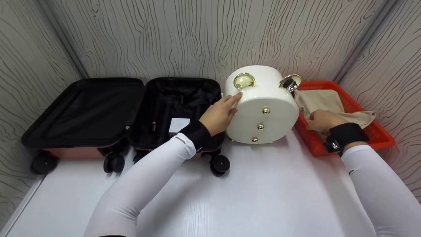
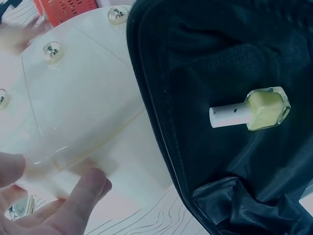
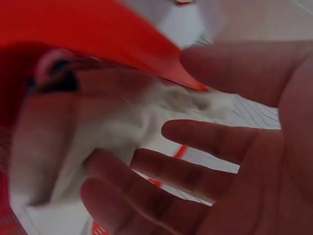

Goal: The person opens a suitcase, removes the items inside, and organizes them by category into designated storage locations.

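My left hand (image 1: 218, 113) lies against the upper left edge of a white rounded drawer box (image 1: 263, 120), which has gold knobs down its front and two gold ear-shaped pieces on top. In the left wrist view its fingers (image 2: 80, 200) touch the glossy casing. My right hand (image 1: 324, 121) is over the red basket (image 1: 378, 131), at a beige cloth (image 1: 320, 100) that hangs partly over the rim. The right wrist view has the fingers (image 3: 190, 137) spread in front of the cloth, nothing gripped between them.
An open suitcase stands at the left, its black-lined lid half (image 1: 85, 112) beside the other half (image 1: 174, 95). A small white box (image 1: 179, 124) sits inside that half. A nail polish bottle (image 2: 261, 108) lies on black lining. Patterned walls (image 1: 184, 36) enclose the white table (image 1: 256, 191).
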A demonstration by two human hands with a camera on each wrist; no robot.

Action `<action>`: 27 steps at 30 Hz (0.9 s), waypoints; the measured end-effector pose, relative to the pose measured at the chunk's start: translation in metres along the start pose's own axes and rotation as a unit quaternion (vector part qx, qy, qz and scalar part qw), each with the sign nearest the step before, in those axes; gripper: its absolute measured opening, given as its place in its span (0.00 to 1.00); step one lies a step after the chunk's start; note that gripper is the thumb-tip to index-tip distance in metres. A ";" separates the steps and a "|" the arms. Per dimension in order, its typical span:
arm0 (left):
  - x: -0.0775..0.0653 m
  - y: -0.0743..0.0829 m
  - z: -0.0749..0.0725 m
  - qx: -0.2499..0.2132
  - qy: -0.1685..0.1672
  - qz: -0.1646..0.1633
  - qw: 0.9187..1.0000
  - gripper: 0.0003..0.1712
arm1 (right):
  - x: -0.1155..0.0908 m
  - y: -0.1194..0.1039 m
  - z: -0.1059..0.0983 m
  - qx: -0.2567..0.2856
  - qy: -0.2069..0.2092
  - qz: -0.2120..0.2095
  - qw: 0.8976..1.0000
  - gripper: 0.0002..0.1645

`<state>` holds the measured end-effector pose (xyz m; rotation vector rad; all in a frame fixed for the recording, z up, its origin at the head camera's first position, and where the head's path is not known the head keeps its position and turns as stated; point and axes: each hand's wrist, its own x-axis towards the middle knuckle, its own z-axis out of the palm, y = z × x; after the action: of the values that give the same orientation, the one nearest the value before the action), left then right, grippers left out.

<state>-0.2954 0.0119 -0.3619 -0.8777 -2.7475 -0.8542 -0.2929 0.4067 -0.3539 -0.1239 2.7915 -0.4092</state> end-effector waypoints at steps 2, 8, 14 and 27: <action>0.001 -0.001 -0.002 0.001 0.003 0.005 1.000 0.32 | 0.004 0.000 0.007 0.000 -0.002 -0.012 1.000 0.15; 0.004 -0.004 -0.002 0.001 0.010 0.019 1.000 0.32 | 0.018 -0.005 0.018 0.019 0.024 -0.033 0.999 0.06; 0.005 -0.007 0.001 -0.014 0.004 0.012 1.000 0.33 | 0.026 -0.007 0.027 0.016 0.098 -0.089 0.991 0.17; -0.058 -0.031 -0.015 0.039 -0.081 0.006 0.996 0.14 | -0.028 -0.090 0.025 0.240 0.451 -0.087 0.855 0.16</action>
<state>-0.2658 -0.0460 -0.3811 -0.9879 -2.8872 -0.6970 -0.2544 0.3181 -0.3424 -0.0761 3.4343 -1.5415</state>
